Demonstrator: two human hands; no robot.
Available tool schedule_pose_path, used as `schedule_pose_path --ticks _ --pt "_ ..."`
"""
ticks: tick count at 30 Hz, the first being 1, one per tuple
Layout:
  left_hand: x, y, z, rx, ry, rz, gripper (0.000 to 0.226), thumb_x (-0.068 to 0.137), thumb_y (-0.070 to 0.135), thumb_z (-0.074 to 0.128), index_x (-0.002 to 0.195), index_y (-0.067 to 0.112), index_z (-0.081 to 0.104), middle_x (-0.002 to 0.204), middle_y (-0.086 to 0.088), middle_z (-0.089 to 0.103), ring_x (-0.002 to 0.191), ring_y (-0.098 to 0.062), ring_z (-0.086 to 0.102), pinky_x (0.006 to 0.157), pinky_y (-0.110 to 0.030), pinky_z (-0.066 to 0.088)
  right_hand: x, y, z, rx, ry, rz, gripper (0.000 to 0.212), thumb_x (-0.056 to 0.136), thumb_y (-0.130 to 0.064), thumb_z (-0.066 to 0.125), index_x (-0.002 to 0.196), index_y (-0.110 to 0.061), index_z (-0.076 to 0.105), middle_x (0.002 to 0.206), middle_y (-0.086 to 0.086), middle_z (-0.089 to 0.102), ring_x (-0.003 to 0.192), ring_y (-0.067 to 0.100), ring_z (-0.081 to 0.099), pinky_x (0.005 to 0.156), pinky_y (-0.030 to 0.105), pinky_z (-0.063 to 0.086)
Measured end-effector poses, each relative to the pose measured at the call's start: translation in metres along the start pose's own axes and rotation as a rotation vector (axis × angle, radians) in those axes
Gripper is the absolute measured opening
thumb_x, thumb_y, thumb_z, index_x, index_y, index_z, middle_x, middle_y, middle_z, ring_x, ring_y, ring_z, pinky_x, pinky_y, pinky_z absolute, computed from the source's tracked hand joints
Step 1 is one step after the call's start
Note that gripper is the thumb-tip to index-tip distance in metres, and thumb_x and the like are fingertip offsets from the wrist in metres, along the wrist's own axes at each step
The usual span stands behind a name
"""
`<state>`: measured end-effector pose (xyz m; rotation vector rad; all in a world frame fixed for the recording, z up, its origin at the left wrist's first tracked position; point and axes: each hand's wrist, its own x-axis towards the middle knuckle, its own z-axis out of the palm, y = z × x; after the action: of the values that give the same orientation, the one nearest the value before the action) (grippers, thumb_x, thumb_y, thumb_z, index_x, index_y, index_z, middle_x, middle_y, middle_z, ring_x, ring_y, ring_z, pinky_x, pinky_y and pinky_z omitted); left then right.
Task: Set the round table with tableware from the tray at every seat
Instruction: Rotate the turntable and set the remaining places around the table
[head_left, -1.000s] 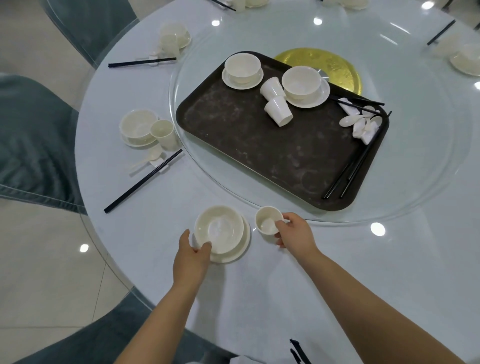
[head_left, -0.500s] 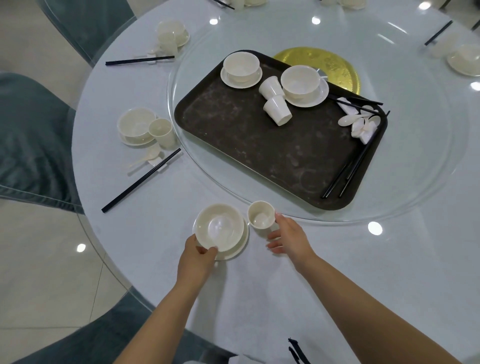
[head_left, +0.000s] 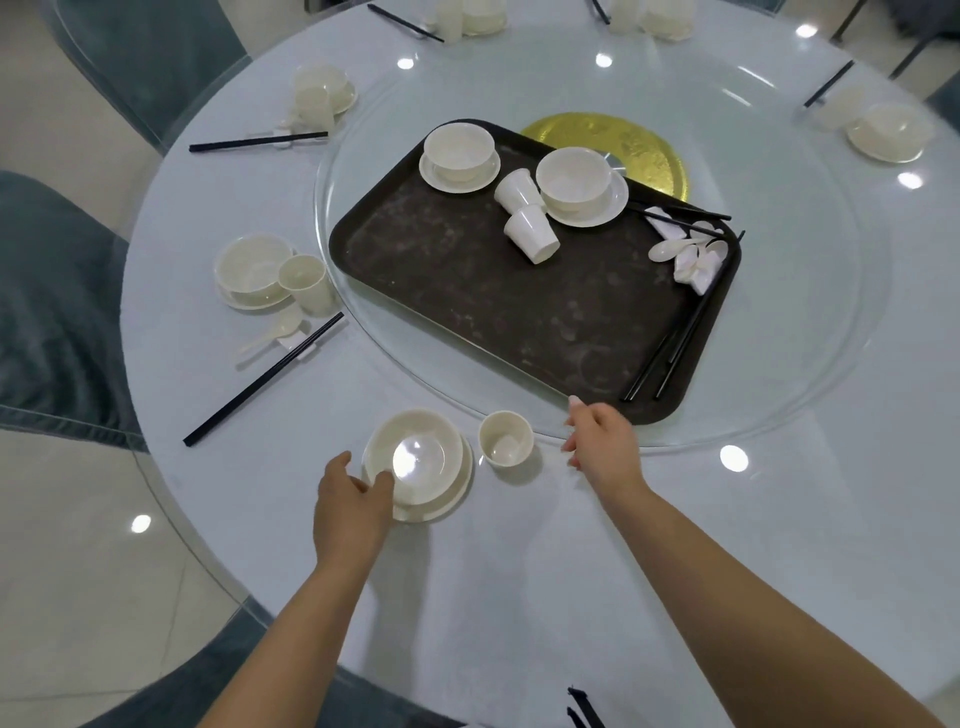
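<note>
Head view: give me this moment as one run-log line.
left hand: touching white bowl on saucer | right hand: open, near dark brown tray | small white cup: upright, beside bowl | chopsticks, spoon: not yet placed

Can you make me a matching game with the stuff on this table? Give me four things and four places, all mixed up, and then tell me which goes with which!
Things:
1. tray
2. near cup
3. near bowl
4. left hand

Places:
A. upright on the table, right of the near bowl
B. touching the near bowl's rim
C. sitting on a saucer
D. on the glass turntable

Pairs: 1-D, 2-A, 3-C, 4-B
</note>
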<state>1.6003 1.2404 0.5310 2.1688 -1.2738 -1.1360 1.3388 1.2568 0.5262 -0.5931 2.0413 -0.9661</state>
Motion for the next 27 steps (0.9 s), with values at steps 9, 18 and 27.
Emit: schedule_pose_path --ticks 9,18,27 --pt "0.007 0.07 0.023 -0.063 -0.156 0.197 0.025 0.092 0.026 0.058 0.117 0.027 0.058 0.092 0.009 0.059 0.093 -0.019 0.06 0.082 -0.033 0.045 0.062 -0.026 -0.057 -0.009 0.138 0.021 0.021 0.096 -0.027 0.053 0.087 -0.011 0.061 0.068 0.005 0.067 0.049 0.015 0.055 0.057 0.03 0.049" --pt "0.01 0.143 0.083 -0.034 -0.372 0.321 0.011 0.095 0.027 0.058 0.1 0.023 0.066 0.089 0.004 0.07 0.088 -0.017 0.066 0.087 -0.04 0.056 0.098 -0.033 -0.062 0.006 0.158 0.034 0.013 0.096 -0.023 0.053 0.084 -0.019 0.057 0.073 0.004 0.067 0.056 0.015 0.06 0.057 0.027 0.052" --pt "0.014 0.165 0.121 -0.022 -0.464 0.348 0.008 0.094 0.028 0.06 0.088 0.032 0.065 0.076 0.013 0.069 0.077 -0.004 0.065 0.076 -0.029 0.057 0.164 -0.045 -0.1 -0.279 0.261 -0.065 0.035 0.091 -0.024 0.049 0.124 -0.017 0.058 0.106 0.007 0.069 0.097 0.03 0.065 0.087 0.038 0.052"
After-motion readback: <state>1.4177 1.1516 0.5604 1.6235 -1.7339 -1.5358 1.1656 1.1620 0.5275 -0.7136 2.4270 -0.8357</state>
